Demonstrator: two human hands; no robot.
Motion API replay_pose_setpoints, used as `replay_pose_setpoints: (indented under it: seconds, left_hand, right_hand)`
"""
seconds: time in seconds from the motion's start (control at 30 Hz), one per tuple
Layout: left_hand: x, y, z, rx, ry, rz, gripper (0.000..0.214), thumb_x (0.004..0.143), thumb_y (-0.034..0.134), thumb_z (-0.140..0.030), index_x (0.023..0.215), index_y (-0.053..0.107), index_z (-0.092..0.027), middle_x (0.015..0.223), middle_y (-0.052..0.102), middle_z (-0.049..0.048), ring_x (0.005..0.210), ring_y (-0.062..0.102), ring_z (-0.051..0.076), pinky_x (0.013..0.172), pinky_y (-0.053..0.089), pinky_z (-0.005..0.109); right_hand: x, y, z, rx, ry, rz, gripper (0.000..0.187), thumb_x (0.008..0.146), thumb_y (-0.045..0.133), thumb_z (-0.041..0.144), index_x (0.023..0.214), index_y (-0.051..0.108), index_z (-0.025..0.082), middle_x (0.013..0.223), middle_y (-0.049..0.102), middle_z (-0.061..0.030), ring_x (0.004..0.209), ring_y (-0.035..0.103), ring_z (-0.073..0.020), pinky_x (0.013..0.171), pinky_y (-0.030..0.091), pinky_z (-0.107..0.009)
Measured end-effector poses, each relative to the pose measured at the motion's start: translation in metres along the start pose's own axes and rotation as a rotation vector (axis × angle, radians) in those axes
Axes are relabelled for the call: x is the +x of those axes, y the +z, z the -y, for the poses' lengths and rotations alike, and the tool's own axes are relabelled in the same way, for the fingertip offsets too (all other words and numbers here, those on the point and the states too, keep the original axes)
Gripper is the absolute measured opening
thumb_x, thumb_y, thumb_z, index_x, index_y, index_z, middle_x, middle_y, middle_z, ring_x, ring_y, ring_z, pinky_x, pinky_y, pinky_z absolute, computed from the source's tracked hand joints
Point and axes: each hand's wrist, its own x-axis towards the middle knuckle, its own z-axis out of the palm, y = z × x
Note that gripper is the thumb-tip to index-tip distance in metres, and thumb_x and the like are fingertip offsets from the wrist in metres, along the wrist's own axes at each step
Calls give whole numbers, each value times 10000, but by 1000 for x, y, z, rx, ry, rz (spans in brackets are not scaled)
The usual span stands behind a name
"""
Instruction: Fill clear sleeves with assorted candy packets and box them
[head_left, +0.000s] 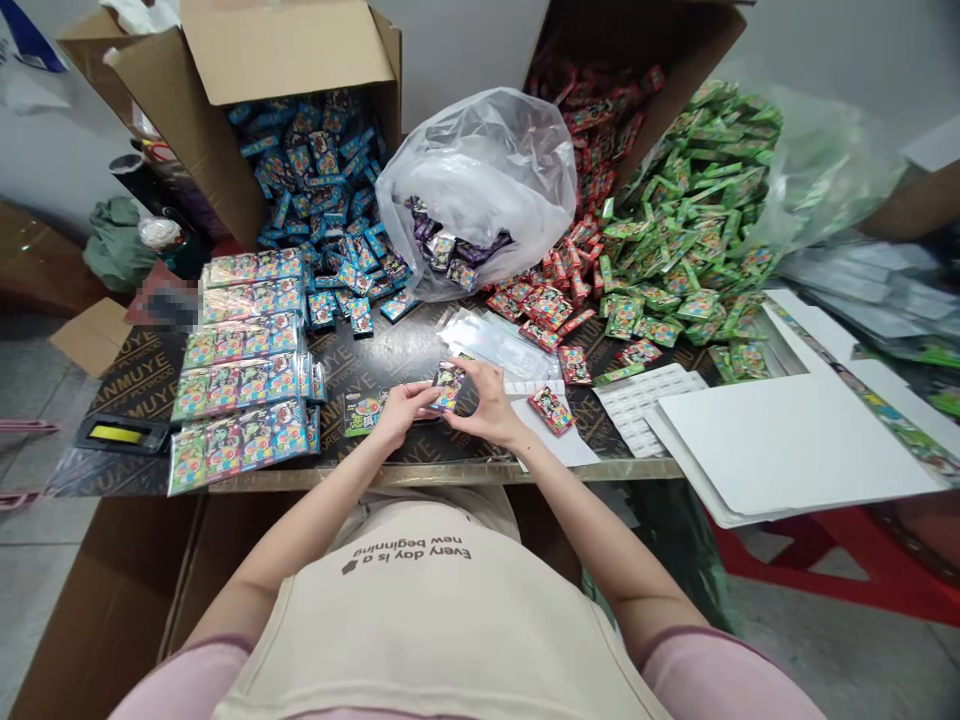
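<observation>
Head view (clock centred on the held pk, 12 = away from wearer): L hand (pixel 407 410) has thumb + fingertips pinched on the lower L corner of a small purple pk (pixel 448 385); R hand (pixel 486 400) brackets its R side, thumb at near edge, index at far edge. Pk's held over the tabletop, just inside the near table edge (pixel 465 474).

Risks, my read: grip's all fingertips, so a slick wrapper could slip. Red pk (pixel 551 411) at 3–4 sits near R wrist; a wide swing might knock it. White boards (pixel 795 440) at 3 overhang the edge, so an elbow bump could tip them. Strip stacks (pixel 240 435) at 8–9 reach close to the edge; a leaning pile may slide. Red pile (pixel 577 240) at 1–2 + green pile (pixel 690 230) at 2 look loose and could spill inward if nudged.

Room: bare tabletop (pixel 405 350) at 10–11, short of blue pile (pixel 315 190); clear bag (pixel 487 175) bounds 12. Thin bare strip at 6.
</observation>
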Motion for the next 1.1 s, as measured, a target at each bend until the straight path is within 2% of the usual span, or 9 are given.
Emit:
replay_pose_setpoints:
  seconds: [0.13,0.27,0.5,0.63,0.73,0.83,0.9,1.03,1.1]
  left_hand:
    - [0,-28,10,780,399,20,930,577,823,-494,1387,477,-197,1371,519,158,1298,438,350,1111,274,549]
    - [5,-46,25,1213,436,152,1106,590,835,-412,1503,248,-199,1336,505,156,1276,437,334,1140,174,566]
    - [10,-54,36,1232,530,231,1140,682,766,-411,1533,38,-200,1302,506,136,1254,452,299,1149,175,531]
    - [11,-56,38,1221,536,192,1148,670,776,-421,1529,45,-209,1337,486,151,1264,446,324,1134,192,553]
    - [13,-55,42,1221,552,156,1138,681,768,-425,1527,41,-202,1346,483,160,1262,448,336,1125,204,559]
    - [13,-53,45,1220,569,138,1120,689,761,-435,1526,58,-189,1324,498,159,1249,456,337,1122,215,554]
    - [13,-52,46,1229,574,125,1108,694,757,-443,1524,77,-171,1306,505,160,1234,464,336,1121,225,548]
    - [13,-51,47,1251,571,100,1076,707,749,-442,1521,105,-159,1263,525,157,1199,486,325,1111,259,537]
    - [13,-51,46,1247,567,105,1046,708,751,-439,1517,146,-168,1276,524,158,1204,485,326,1115,255,544]
  right_hand:
    - [-10,7,-22,-57,69,-64,733,677,651,256,1365,402,215,1277,548,-125,1189,500,-324,987,353,-467]
    - [-20,19,-38,-81,76,47,681,692,632,223,1344,437,202,1285,540,-142,1211,488,-328,998,349,-484]
    - [-24,31,-47,307,7,253,771,686,687,265,1393,389,185,1379,506,-142,1278,486,-284,1072,363,-451]
    - [-27,33,-39,278,135,226,986,664,781,423,1481,266,221,1475,430,-163,1384,385,-313,1148,209,-536]
    - [-33,40,-20,221,259,115,854,842,627,432,1523,156,226,1262,638,-143,1329,472,-275,1153,107,-581]
    - [-32,38,-15,246,192,197,642,949,452,377,1521,184,261,1167,698,-96,1263,543,-229,1150,127,-566]
    - [-28,24,-34,140,247,82,537,944,441,385,1459,343,269,1286,631,-109,1280,518,-251,1139,154,-572]
    - [-27,-34,-109,-256,627,-426,604,845,541,408,1386,438,161,1391,507,-201,1371,331,-382,1065,149,-693]
    - [-32,-61,-142,-344,752,-448,667,768,603,356,1363,449,95,1252,593,-238,1325,352,-428,1013,170,-738]
